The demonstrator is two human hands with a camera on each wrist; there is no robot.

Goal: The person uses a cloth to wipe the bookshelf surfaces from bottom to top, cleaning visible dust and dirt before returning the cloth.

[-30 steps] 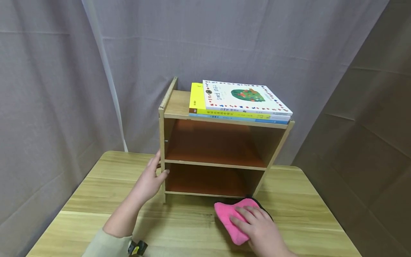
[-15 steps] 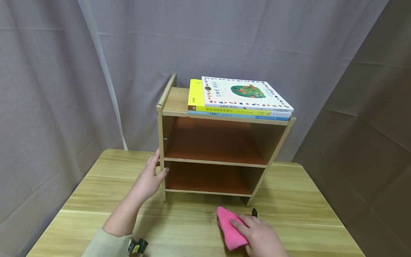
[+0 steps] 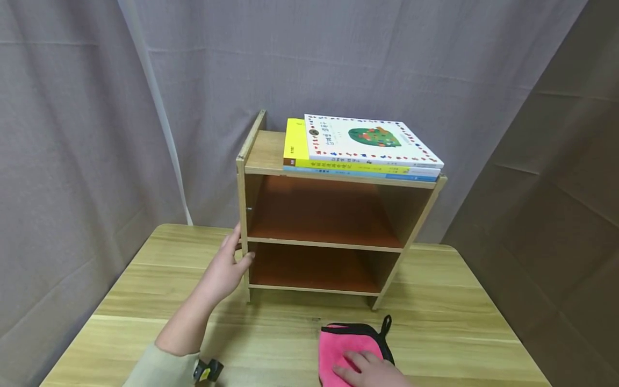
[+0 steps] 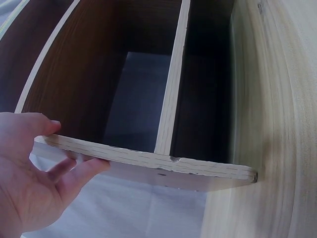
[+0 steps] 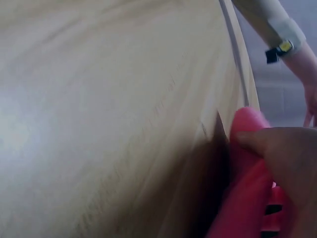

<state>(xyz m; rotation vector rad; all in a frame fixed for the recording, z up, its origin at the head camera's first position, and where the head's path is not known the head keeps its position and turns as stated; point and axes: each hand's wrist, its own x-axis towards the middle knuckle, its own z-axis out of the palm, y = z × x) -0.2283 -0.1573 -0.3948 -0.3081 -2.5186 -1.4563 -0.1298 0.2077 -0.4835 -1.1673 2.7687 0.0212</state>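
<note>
A small wooden shelf (image 3: 324, 244) stands on the table, its front towards me. My left hand (image 3: 224, 271) grips its left side panel. In the left wrist view the thumb lies on the panel's inner side and the fingers on its outer side (image 4: 148, 157). Lower right, my right hand (image 3: 369, 371) holds a pink cloth (image 3: 333, 346) with black edging and a hanging loop, in front of the shelf. The right wrist view shows the cloth (image 5: 247, 173) bunched up under the thumb; part of it is hidden by the hand.
On the shelf's top lies a stack of books, a white one (image 3: 333, 140) uppermost over a yellow one (image 3: 296, 142) and a blue one. The wooden table (image 3: 145, 301) has rounded far corners. Grey curtains (image 3: 213, 80) hang behind it.
My right hand has drawn the pink cloth back towards me from near the shelf's lower right corner; its black edge and loop now show. My left hand has stayed on the panel.
</note>
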